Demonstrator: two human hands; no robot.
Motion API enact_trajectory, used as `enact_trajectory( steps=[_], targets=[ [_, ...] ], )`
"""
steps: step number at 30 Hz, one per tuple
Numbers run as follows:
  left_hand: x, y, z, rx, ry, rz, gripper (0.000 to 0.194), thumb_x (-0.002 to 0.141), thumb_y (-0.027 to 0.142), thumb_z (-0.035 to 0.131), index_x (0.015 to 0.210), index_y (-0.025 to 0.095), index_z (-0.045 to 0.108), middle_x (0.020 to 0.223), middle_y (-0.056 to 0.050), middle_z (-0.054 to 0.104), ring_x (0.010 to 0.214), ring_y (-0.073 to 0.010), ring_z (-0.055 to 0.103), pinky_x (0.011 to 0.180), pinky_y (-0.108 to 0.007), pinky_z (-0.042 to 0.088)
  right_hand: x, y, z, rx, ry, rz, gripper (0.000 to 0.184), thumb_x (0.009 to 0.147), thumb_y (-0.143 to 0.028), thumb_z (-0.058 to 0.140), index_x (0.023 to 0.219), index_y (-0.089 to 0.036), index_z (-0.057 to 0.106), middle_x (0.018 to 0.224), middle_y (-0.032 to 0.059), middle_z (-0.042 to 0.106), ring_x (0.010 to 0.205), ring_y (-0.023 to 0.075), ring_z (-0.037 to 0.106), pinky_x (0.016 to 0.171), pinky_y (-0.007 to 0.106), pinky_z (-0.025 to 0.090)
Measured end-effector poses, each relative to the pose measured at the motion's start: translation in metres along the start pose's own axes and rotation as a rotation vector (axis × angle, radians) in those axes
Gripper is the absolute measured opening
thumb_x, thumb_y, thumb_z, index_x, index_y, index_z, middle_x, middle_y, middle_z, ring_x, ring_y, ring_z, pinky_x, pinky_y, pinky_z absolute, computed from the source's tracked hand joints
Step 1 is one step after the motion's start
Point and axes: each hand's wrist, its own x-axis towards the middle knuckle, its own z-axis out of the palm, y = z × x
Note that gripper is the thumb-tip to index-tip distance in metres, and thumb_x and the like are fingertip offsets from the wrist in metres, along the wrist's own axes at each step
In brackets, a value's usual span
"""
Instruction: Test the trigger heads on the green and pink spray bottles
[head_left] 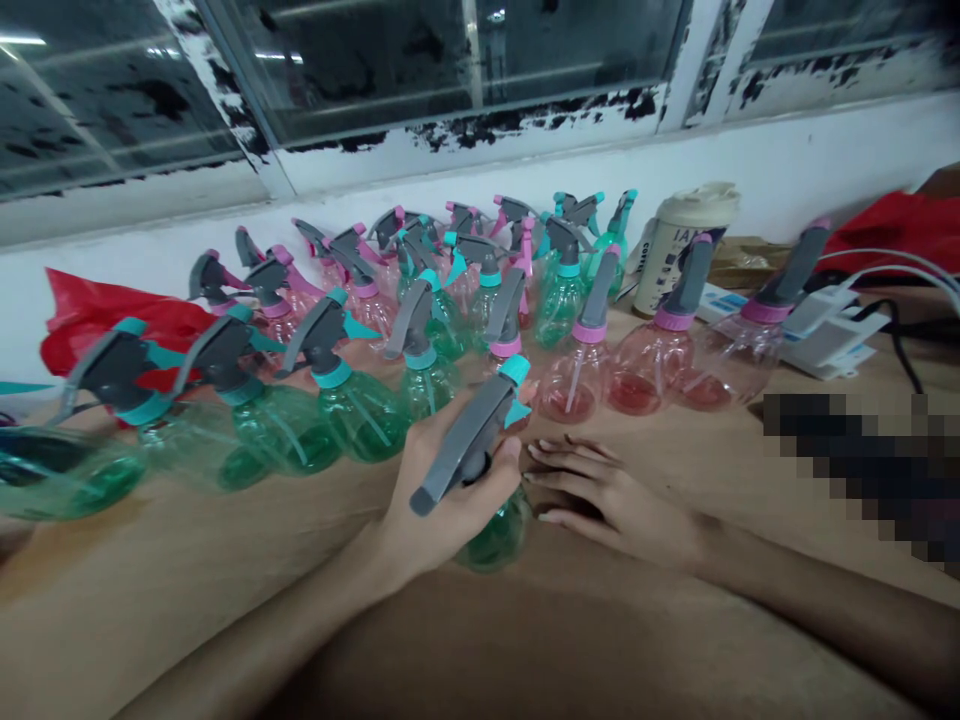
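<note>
My left hand [442,490] is wrapped round the neck of a green spray bottle [495,540] with a grey and teal trigger head. The bottle stands at the near middle of the table, its base partly hidden by my hand. To its right my right hand [600,490] rests on the tabletop, fingers stretched out toward the bottle and holding nothing. Just beyond my hands runs a row of spray bottles: green ones such as this green bottle [367,420] on the left, pink ones such as this pink bottle [637,375] on the right.
More pink and green bottles crowd behind, against the white wall [825,145] below the windows. A lidded coffee cup [679,250] stands at the back right. Near it are white power adapters [832,330] with cables. Red plastic bags [127,320] lie at both sides of the wooden table [300,560].
</note>
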Motion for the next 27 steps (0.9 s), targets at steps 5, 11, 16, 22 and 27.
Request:
enact_trajectory(
  steps=[5, 11, 16, 22, 27],
  targets=[
    [-0.002, -0.004, 0.001, 0.093, -0.079, 0.022, 0.028, 0.074, 0.031, 0.058, 0.100, 0.024, 0.051, 0.055, 0.008, 0.043, 0.039, -0.0118, 0.039, 0.041, -0.025, 0.037, 0.000, -0.002, -0.001, 0.000, 0.003, 0.007, 0.039, 0.092, -0.041, 0.044, 0.126, -0.024, 0.051, 0.135, 0.0036, 0.050, 0.129, 0.0202, 0.039, 0.108, 0.047, 0.029],
    [-0.006, -0.004, -0.001, 0.071, -0.071, 0.005, 0.030, 0.075, 0.039, 0.061, 0.099, 0.024, 0.049, 0.065, 0.004, 0.050, 0.047, -0.0136, 0.046, 0.047, -0.027, 0.042, 0.001, -0.002, -0.002, 0.014, 0.015, -0.016, 0.038, 0.091, -0.040, 0.045, 0.125, -0.023, 0.051, 0.133, 0.0063, 0.052, 0.127, 0.0218, 0.041, 0.106, 0.048, 0.031],
    [-0.009, -0.006, -0.001, 0.058, 0.004, -0.035, 0.035, 0.072, 0.045, 0.067, 0.095, 0.025, 0.050, 0.064, 0.004, 0.049, 0.058, -0.0177, 0.053, 0.056, -0.030, 0.045, 0.002, -0.005, -0.005, 0.005, 0.023, -0.013, 0.037, 0.092, -0.040, 0.045, 0.124, -0.023, 0.052, 0.133, 0.0053, 0.053, 0.126, 0.0209, 0.043, 0.106, 0.047, 0.032],
    [-0.012, -0.008, -0.001, 0.048, 0.081, -0.027, 0.046, 0.070, 0.047, 0.069, 0.105, 0.024, 0.050, 0.088, -0.002, 0.059, 0.078, -0.0204, 0.060, 0.068, -0.033, 0.049, 0.004, -0.006, -0.008, -0.107, 0.025, -0.032, 0.040, 0.093, -0.042, 0.041, 0.126, -0.022, 0.051, 0.134, 0.0044, 0.052, 0.125, 0.0203, 0.044, 0.106, 0.043, 0.034],
    [-0.026, -0.006, 0.000, 0.113, 0.053, -0.033, 0.036, 0.081, 0.042, 0.060, 0.108, 0.020, 0.051, 0.097, -0.004, 0.062, 0.096, -0.0214, 0.058, 0.084, -0.036, 0.046, -0.002, -0.019, -0.004, -0.225, 0.051, -0.044, 0.042, 0.094, -0.038, 0.039, 0.126, -0.014, 0.052, 0.133, 0.0112, 0.053, 0.124, 0.0244, 0.046, 0.102, 0.042, 0.039]
  ],
)
